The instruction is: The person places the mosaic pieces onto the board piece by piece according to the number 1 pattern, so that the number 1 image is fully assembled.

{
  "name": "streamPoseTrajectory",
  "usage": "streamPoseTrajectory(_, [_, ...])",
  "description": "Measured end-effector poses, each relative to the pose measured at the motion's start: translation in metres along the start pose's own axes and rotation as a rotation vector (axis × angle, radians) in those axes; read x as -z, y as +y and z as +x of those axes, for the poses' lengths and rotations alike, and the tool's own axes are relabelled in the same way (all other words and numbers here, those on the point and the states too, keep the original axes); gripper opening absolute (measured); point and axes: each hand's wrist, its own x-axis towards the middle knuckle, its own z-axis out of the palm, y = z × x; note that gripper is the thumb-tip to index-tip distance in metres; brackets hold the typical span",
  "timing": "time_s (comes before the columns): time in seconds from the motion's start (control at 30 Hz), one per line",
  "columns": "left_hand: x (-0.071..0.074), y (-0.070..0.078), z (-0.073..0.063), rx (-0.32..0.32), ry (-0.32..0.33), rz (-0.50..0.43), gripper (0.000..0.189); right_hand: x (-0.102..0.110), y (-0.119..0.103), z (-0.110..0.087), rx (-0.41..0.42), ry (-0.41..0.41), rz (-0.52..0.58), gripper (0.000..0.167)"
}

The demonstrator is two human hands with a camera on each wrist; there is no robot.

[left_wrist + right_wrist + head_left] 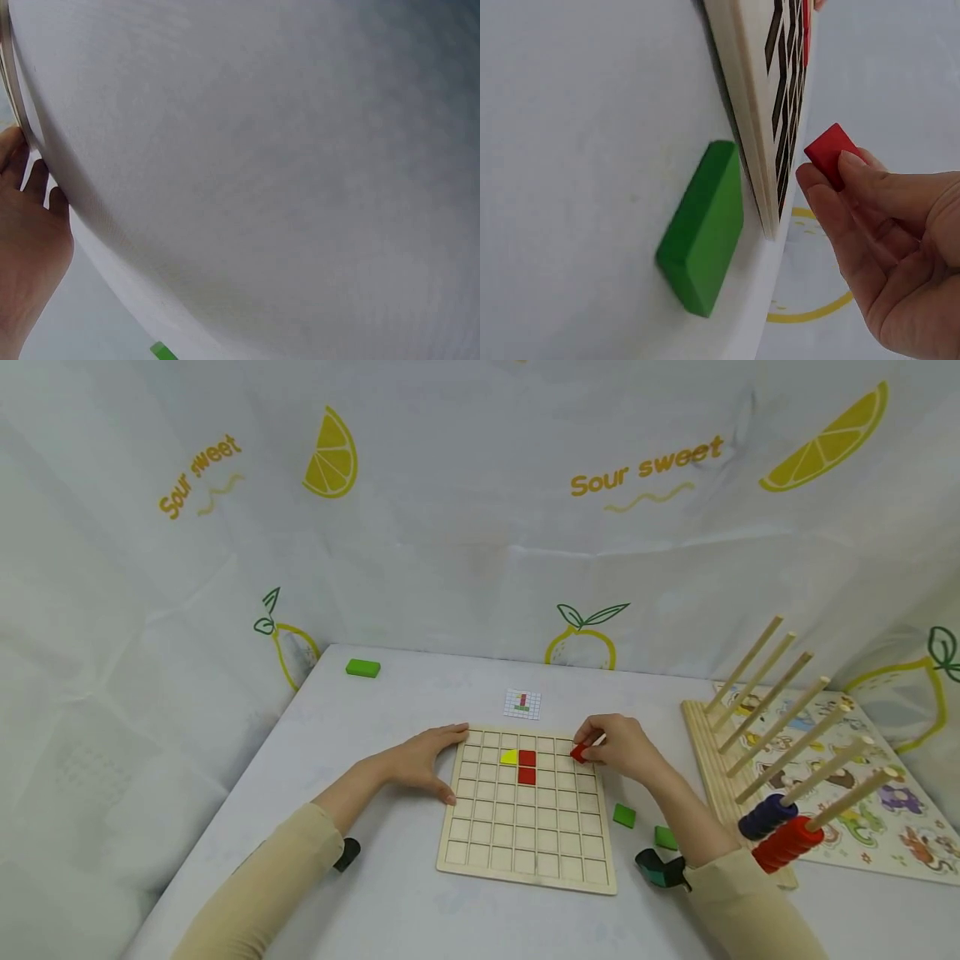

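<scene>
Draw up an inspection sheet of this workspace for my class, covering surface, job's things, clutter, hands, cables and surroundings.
Surface: white tabletop, no spills seen.
Job's things: wooden grid board bearing a yellow quarter-round block and two red blocks; pattern card beyond it; three green blocks off the board.
Clutter: wooden peg rack with dark blue rings and red rings, plus an animal-picture board, all at the right.
Hands: left hand spread at the grid board's left edge; right hand pinching a third red block near its far-right corner.
Cables: nothing seen.
Surroundings: white curtain printed with lemons and "Sour sweet".
</scene>
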Motion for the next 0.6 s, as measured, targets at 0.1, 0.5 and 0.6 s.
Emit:
streamPoseTrajectory(0.1, [0.001,0.001,-0.001,-0.002,0.0,0.0,0.111,-0.005,-0.004,0.002,0.02,-0.022,0.026,0.011])
streamPoseTrajectory(0.5, [0.0,0.002,0.0,0.0,-0.003,0.005,0.111,-0.021,-0.018,0.007,0.126,-0.121,0.069,0.013])
streamPoseTrajectory(0.6, [0.001,0.002,0.0,0.002,-0.002,0.011,0.111,-0.023,-0.023,0.008,0.138,-0.132,0.063,0.013])
